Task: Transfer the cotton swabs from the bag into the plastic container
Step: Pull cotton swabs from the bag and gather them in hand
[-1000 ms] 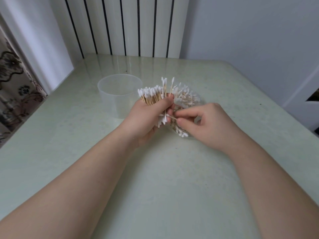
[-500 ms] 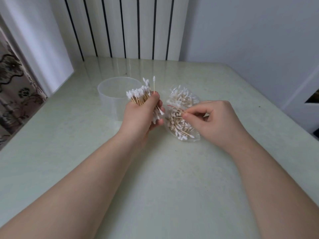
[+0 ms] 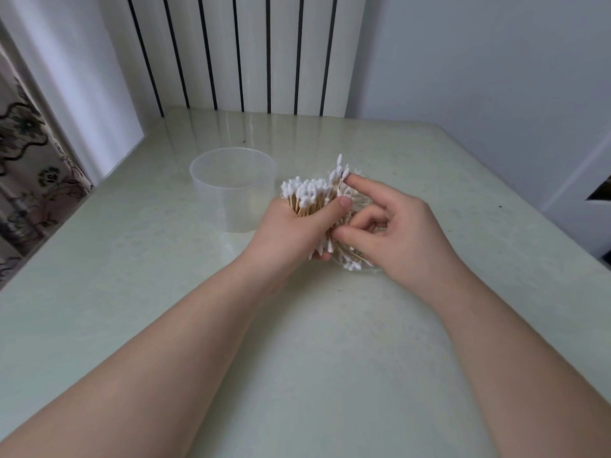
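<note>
Pale green tabletop [image 3: 297,358] runs back to a white wall panel with black stripes [image 3: 251,54]; a flowered curtain [image 3: 29,166] hangs at the left. My left hand [image 3: 291,233] grips a thick bundle of cotton swabs [image 3: 310,196], tips up, over the clear bag [image 3: 358,267] of swabs lying on the table. My right hand [image 3: 396,236] is loosely spread, forefinger on the bundle's top tips, thumb at its lower ends. The round plastic container [image 3: 231,193] stands just left. Half a second ago my right hand was pinching at the bag, apart from the bundle; now they meet.
</note>
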